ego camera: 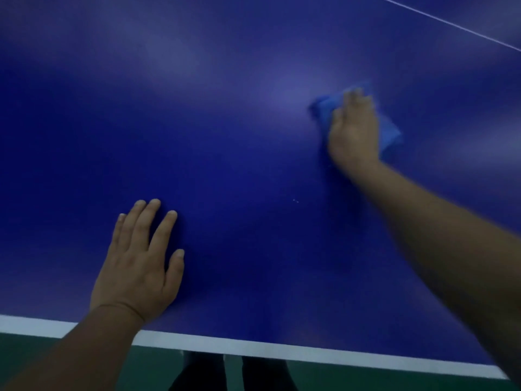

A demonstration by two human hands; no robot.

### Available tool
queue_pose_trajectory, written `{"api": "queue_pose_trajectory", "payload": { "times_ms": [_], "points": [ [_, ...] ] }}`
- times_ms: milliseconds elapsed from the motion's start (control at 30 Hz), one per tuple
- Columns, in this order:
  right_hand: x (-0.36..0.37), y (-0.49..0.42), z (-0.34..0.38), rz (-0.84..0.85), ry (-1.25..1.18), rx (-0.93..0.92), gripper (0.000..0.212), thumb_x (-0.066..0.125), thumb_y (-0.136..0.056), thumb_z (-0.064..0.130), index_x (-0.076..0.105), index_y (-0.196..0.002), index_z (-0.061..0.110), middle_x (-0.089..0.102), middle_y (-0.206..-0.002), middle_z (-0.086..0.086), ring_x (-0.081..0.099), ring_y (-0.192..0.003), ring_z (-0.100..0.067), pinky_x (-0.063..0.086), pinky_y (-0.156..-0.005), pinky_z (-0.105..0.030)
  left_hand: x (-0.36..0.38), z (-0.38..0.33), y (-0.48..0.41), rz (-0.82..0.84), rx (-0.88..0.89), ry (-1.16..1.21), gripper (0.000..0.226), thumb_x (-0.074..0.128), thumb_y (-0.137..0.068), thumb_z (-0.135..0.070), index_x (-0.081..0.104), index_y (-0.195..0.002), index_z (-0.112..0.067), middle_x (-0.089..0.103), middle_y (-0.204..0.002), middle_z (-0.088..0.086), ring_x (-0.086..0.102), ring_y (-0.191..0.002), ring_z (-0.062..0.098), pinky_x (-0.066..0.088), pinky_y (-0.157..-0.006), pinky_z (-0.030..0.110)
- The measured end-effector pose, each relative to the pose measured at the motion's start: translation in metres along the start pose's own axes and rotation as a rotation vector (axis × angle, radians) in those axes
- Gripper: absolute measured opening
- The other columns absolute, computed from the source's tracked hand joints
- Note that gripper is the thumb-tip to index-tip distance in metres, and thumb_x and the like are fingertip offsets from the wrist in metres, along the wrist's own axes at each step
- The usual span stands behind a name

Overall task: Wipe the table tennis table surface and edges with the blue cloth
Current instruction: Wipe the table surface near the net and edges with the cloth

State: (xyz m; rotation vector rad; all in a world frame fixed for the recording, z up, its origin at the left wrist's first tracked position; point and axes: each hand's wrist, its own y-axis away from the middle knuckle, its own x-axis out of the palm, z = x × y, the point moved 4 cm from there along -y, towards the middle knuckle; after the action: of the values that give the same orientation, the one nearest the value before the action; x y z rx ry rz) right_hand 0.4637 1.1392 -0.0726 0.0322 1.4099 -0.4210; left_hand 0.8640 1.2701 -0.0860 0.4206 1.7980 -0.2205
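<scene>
We have our right hand [353, 131] pressed flat on the blue cloth [390, 134], fingers spread over it rather than curled around it, out on the dark blue playing surface of the table tennis table [225, 136] at a fair reach from the near edge. The cloth is bunched, showing past the fingertips and on the far side of the palm; hand and cloth are both blurred, which we read as a stroke in progress. Our left hand [141, 263] lies open and empty, palm down on the table near the white edge line [197, 344], seemingly to brace us as we lean in. To wipe well here, we judge it best to keep the palm weight even, spread the cloth flatter so more of it meets the surface, and overlap each pass. A couple of tiny pale specks [295, 201] sit between the two hands, and they will want a pass. A thin white line [451, 24] crosses the far right corner of the view. Nothing lies on the table to block the cloth; only our own left hand covers surface yet to be wiped, and the near edge looks not yet reached. Below it we see green floor [84, 362] and dark legs.
</scene>
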Motion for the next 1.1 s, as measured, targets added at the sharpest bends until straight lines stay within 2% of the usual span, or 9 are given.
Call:
{"api": "queue_pose_trajectory", "payload": {
  "times_ms": [233,433,500,633,733,800,967,1033,1100],
  "points": [
    [-0.016,0.199,0.098,0.442,-0.069,-0.716,0.054,0.036,-0.103,0.042,0.040,-0.152,0.021,0.033,-0.161,-0.008,0.025,-0.150,-0.034,0.018,-0.121,-0.057,0.000,0.001,0.001,-0.005,-0.002,0.029,0.065,0.033,-0.096,-0.041,0.046,-0.145,0.001,0.032,-0.157,0.022,0.022,-0.149,0.040,0.014,-0.123,0.056],
    [-0.015,0.089,0.004,0.312,0.079,0.127,0.061,0.022,-0.103,0.047,0.025,-0.159,0.025,0.014,-0.168,-0.001,0.008,-0.155,-0.029,0.010,-0.122,-0.058,-0.002,0.002,0.002,-0.030,0.003,0.082,0.065,0.034,-0.097,-0.044,0.046,-0.146,-0.002,0.032,-0.157,0.020,0.021,-0.151,0.037,0.013,-0.124,0.054],
    [-0.011,0.104,0.039,0.281,0.073,0.183,0.059,0.026,-0.104,0.046,0.021,-0.160,0.027,0.010,-0.169,0.000,0.005,-0.155,-0.028,0.005,-0.122,-0.057,-0.003,0.003,0.001,-0.040,0.012,0.121,0.065,0.035,-0.097,-0.044,0.047,-0.146,-0.003,0.033,-0.157,0.019,0.021,-0.151,0.036,0.012,-0.124,0.054],
    [-0.011,0.241,0.163,0.328,-0.040,-0.375,0.056,0.032,-0.103,0.044,0.037,-0.154,0.024,0.026,-0.165,-0.007,0.018,-0.152,-0.035,0.014,-0.119,-0.062,-0.009,0.004,0.001,-0.054,-0.018,0.245,0.066,0.033,-0.095,-0.044,0.051,-0.143,-0.002,0.035,-0.156,0.019,0.023,-0.150,0.035,0.009,-0.125,0.050],
    [-0.033,0.320,0.155,0.418,-0.069,-0.630,0.053,0.037,-0.103,0.045,0.040,-0.153,0.027,0.028,-0.164,-0.004,0.019,-0.153,-0.033,0.014,-0.120,-0.062,-0.016,0.011,0.008,-0.098,-0.047,0.316,0.062,0.036,-0.095,-0.039,0.051,-0.141,-0.001,0.036,-0.155,0.020,0.026,-0.148,0.037,0.009,-0.124,0.053],
    [-0.045,0.315,0.092,0.374,-0.016,-0.429,0.054,0.038,-0.100,0.042,0.041,-0.151,0.025,0.031,-0.162,-0.005,0.023,-0.151,-0.036,0.021,-0.116,-0.065,-0.021,0.026,0.026,-0.161,-0.091,0.256,0.056,0.040,-0.095,-0.034,0.051,-0.140,-0.002,0.036,-0.154,0.020,0.027,-0.146,0.037,0.008,-0.124,0.056],
    [-0.070,0.287,-0.012,0.288,0.124,0.582,0.067,0.015,-0.097,0.053,0.021,-0.160,0.031,0.010,-0.169,0.002,0.006,-0.155,-0.030,0.008,-0.119,-0.065,-0.023,0.079,0.079,-0.199,-0.289,0.130,0.058,0.037,-0.094,-0.038,0.047,-0.140,-0.004,0.033,-0.155,0.020,0.022,-0.148,0.036,-0.002,-0.122,0.054],
    [-0.054,0.282,0.049,0.240,0.125,0.569,0.067,0.014,-0.097,0.052,0.023,-0.159,0.030,0.013,-0.168,-0.001,0.009,-0.154,-0.033,0.008,-0.118,-0.067,-0.019,0.087,0.083,-0.177,-0.332,0.097,0.061,0.035,-0.094,-0.041,0.044,-0.141,-0.005,0.030,-0.156,0.020,0.019,-0.149,0.037,-0.003,-0.121,0.057],
    [-0.030,0.287,0.139,0.234,0.087,0.247,0.063,0.020,-0.099,0.049,0.028,-0.158,0.029,0.020,-0.166,-0.003,0.015,-0.153,-0.035,0.008,-0.118,-0.066,-0.015,0.086,0.081,-0.158,-0.340,0.058,0.062,0.035,-0.094,-0.044,0.041,-0.144,-0.007,0.027,-0.157,0.019,0.017,-0.150,0.036,-0.001,-0.122,0.059]
  ]
}}
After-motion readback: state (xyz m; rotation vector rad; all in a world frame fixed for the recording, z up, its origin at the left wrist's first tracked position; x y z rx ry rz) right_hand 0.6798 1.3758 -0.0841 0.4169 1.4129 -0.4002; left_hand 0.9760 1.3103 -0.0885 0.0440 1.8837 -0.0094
